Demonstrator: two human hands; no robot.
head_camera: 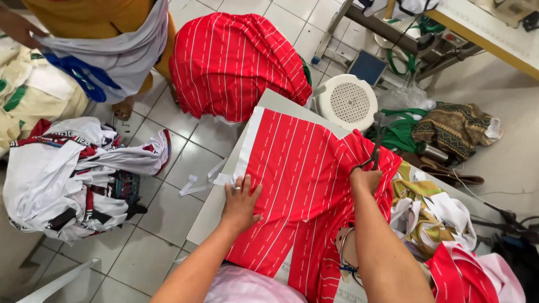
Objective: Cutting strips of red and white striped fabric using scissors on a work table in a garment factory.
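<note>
My left hand [240,202] lies flat, fingers spread, pinning the red striped cloth [297,185] to the board [269,104] in front of me. My right hand [366,178] is closed through the handles of the scissors [375,147], blades up at the cloth's far edge. The cloth looks thin, light, limp and probably slick, so it'll likely creep and bunch. Best hold: palm flat close to the cut line, not a pinch. Red bundle [236,64] sits beyond the board.

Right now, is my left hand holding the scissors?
No, the left hand lies flat on the red striped fabric; the right hand holds the scissors.
</note>
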